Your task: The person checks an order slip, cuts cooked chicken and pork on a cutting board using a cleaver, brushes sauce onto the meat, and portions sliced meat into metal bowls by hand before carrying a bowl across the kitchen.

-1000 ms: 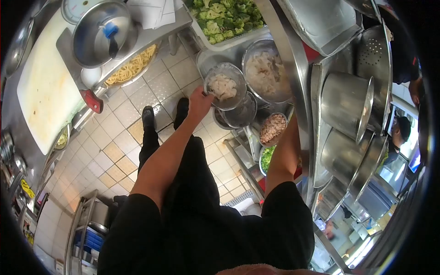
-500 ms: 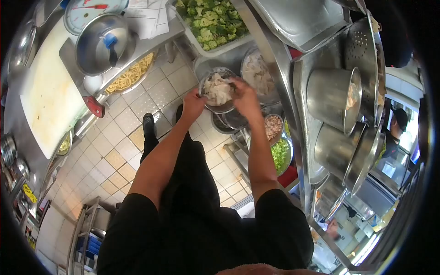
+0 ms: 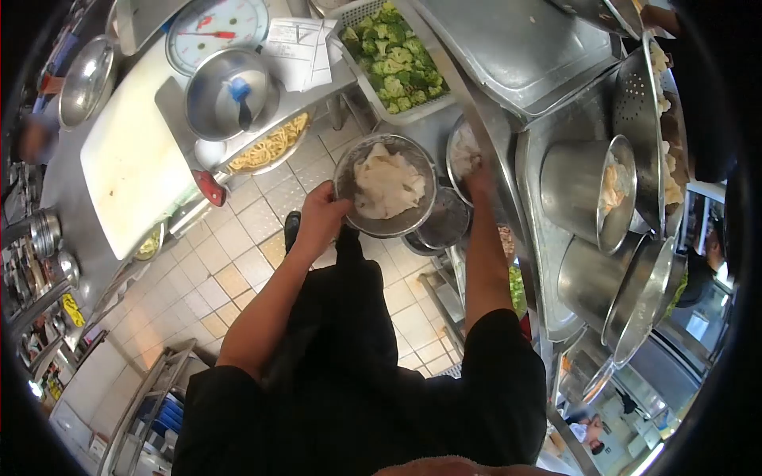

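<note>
My left hand [image 3: 324,213] grips the left rim of a metal bowl [image 3: 341,178]. Pale, whitish pieces of food [image 3: 389,182] lie inside it. To the right, my right hand [image 3: 479,181] reaches into a second metal bowl [image 3: 454,168] that holds similar pale pieces [image 3: 465,149]; its fingers are mostly hidden by the steel shelf edge and the food. A dark, empty-looking pot [image 3: 444,220] stands just below and between the two bowls.
Broccoli fills a white basket [image 3: 444,101] ahead. On the left are a white cutting board [image 3: 135,170], a red-handled knife [image 3: 210,188], a bowl with a blue brush [image 3: 218,71], a dial scale [image 3: 214,32] and noodles [image 3: 274,147]. Steel pots [image 3: 575,190] stand right. A co-worker [image 3: 702,266] is far right.
The left bowl went from beside the other bowl to nearer me, held in my left hand. My right hand went into the left bowl, then back to the right bowl. The view shifted.
</note>
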Action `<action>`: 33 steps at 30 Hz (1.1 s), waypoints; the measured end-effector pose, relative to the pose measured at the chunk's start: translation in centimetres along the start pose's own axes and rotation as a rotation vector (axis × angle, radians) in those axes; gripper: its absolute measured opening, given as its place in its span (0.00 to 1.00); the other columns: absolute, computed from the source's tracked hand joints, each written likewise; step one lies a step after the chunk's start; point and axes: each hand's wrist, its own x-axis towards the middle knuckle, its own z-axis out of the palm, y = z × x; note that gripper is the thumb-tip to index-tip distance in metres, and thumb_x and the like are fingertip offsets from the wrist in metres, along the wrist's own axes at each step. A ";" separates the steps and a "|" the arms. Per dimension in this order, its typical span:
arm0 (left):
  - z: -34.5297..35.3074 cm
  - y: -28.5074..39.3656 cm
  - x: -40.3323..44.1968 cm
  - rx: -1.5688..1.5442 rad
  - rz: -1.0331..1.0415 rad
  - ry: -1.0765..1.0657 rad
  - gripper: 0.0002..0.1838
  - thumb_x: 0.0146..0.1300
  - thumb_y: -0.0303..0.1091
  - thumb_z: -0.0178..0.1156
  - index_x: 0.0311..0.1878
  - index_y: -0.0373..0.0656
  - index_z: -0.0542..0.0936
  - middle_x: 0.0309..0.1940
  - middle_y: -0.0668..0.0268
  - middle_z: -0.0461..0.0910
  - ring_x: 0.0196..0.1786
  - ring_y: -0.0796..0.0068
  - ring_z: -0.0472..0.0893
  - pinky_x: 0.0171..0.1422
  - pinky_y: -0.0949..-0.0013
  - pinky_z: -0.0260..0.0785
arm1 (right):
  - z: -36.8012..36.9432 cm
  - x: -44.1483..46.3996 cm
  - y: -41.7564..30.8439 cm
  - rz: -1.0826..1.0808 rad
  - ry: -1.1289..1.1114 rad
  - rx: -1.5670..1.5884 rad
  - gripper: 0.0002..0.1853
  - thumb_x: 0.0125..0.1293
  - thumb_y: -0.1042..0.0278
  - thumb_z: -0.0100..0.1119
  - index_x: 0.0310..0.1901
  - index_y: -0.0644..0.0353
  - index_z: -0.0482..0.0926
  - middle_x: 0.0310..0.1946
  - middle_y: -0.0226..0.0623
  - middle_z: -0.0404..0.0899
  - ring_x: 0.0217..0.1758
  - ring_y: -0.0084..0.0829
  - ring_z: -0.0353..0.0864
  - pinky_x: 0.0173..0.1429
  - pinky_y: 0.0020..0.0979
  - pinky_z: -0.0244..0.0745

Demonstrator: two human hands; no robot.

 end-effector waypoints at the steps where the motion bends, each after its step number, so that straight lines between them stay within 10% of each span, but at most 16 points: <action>1: -0.5 0.0 0.1 0.004 0.022 0.014 0.08 0.53 0.22 0.59 0.38 0.38 0.81 0.26 0.71 0.79 0.27 0.85 0.75 0.31 0.78 0.67 | 1.9 2.2 1.3 0.034 -0.031 -0.041 0.39 0.58 0.50 0.63 0.70 0.52 0.62 0.62 0.51 0.73 0.62 0.52 0.75 0.64 0.47 0.71; 9: -2.0 -1.7 0.9 -0.041 0.043 0.054 0.05 0.55 0.21 0.58 0.35 0.37 0.79 0.27 0.69 0.80 0.28 0.82 0.78 0.33 0.76 0.72 | 6.1 7.2 7.2 -0.110 0.039 0.144 0.30 0.60 0.58 0.60 0.64 0.58 0.68 0.56 0.56 0.76 0.59 0.57 0.76 0.62 0.49 0.71; 18: -2.2 -4.1 1.9 0.285 0.198 0.123 0.03 0.54 0.24 0.60 0.32 0.36 0.79 0.23 0.67 0.77 0.25 0.80 0.76 0.29 0.73 0.69 | -7.1 -16.0 -13.7 -0.547 0.136 0.826 0.18 0.64 0.62 0.62 0.55 0.56 0.79 0.52 0.46 0.79 0.49 0.47 0.81 0.53 0.36 0.76; 20: -1.6 -3.8 1.8 0.299 0.206 0.123 0.04 0.53 0.25 0.61 0.30 0.35 0.77 0.21 0.66 0.76 0.24 0.79 0.76 0.28 0.72 0.69 | -7.8 -18.6 -16.8 -0.659 0.143 0.785 0.16 0.55 0.78 0.66 0.47 0.60 0.81 0.47 0.44 0.80 0.45 0.43 0.82 0.51 0.31 0.76; 27: -0.8 -4.8 2.0 0.360 0.205 0.113 0.08 0.51 0.27 0.63 0.26 0.35 0.73 0.18 0.63 0.74 0.22 0.77 0.75 0.27 0.69 0.68 | -5.8 -15.6 -14.7 -0.545 0.248 0.946 0.12 0.57 0.79 0.64 0.43 0.65 0.81 0.42 0.44 0.83 0.45 0.36 0.83 0.52 0.31 0.75; 33: -1.7 -6.3 1.9 0.306 0.157 0.113 0.12 0.53 0.30 0.65 0.26 0.36 0.70 0.18 0.64 0.73 0.23 0.77 0.75 0.26 0.68 0.67 | -1.3 -1.6 -3.5 -0.034 0.367 0.115 0.41 0.50 0.47 0.72 0.64 0.53 0.69 0.60 0.48 0.72 0.60 0.48 0.74 0.62 0.47 0.69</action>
